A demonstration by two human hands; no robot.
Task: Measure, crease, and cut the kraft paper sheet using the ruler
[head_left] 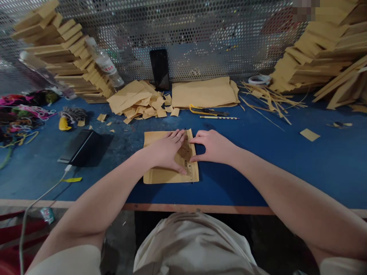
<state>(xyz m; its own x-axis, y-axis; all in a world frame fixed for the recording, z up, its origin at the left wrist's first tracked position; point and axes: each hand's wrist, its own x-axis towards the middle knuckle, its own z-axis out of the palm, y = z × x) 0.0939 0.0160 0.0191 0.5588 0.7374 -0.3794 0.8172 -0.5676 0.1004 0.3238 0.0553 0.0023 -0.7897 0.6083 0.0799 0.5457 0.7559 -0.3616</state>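
Lying flat on the blue desk, at the centre of the frame: brown paper, with a clear ruler along its right side. Pressed beneath the left hand, with fingers spread wide and gripping nothing; touched near the right edge by the right hand, with thumb and forefinger well apart. Probably light, bendy and easily creased, best held by flat pressure or an outer edge. Roughly square, without obvious long axis; topped by the ruler, pointing up the frame, leaning slightly left.
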